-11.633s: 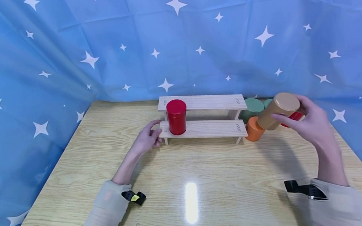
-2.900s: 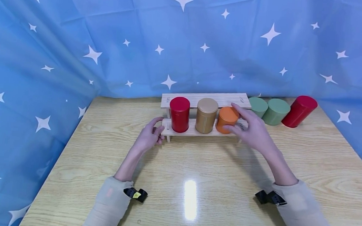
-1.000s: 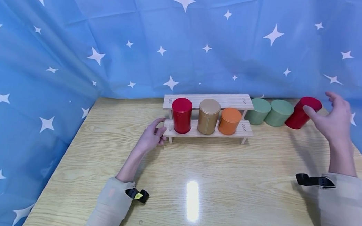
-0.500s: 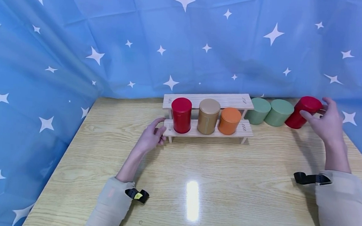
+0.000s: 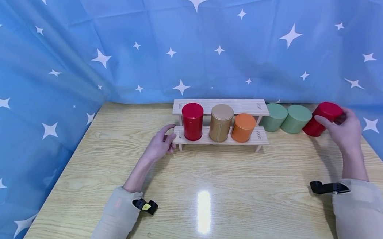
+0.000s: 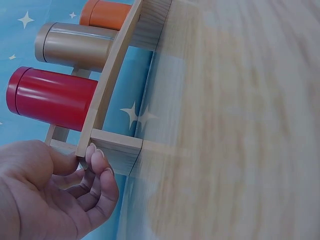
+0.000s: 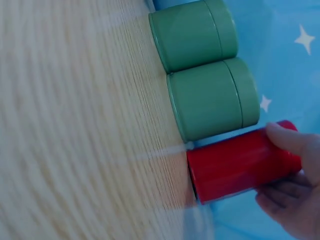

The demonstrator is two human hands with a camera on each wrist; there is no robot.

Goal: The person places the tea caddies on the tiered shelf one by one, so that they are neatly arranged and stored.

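Three cans on the rack (image 5: 218,104), three on the table (image 5: 239,203)

A person's right hand (image 5: 347,131) grips the upper part of a red can (image 5: 316,122) at the right end of the tabletop row, thumb on one side and fingers round the other, while the left hand (image 5: 159,144) pinches the left end of the rack's lower tier (image 5: 261,136), seemingly to steady it. The step in hand looks to be taking hold of that can, its base apparently down on the wood; the next move, if a lift, calls for a straight rise clear of the green can (image 5: 296,120) just beside it. Another green can (image 5: 274,118) stands between that one and the rack. Along the lower tier, left to right, are a second red can (image 5: 192,124), a gold can (image 5: 220,125) and an orange can (image 5: 242,129). The count: two red, two green, one gold, one orange, six in all, and two tiers.
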